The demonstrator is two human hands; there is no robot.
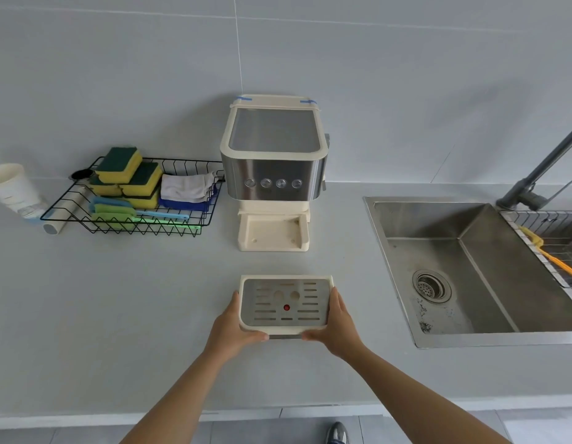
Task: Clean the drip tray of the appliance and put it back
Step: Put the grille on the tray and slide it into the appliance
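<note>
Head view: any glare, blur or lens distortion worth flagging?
Head view: soft, even light, faint shadows; wide-angle bending at the grey faucet and steel sink; mild sheen on the cream drip tray's slotted metal grate; both hands sharp.

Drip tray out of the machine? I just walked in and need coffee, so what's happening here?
A person holds the drip tray with both hands, left hand and right hand, over the counter. The coffee machine stands behind with its base slot empty. The sink is to the right.
</note>
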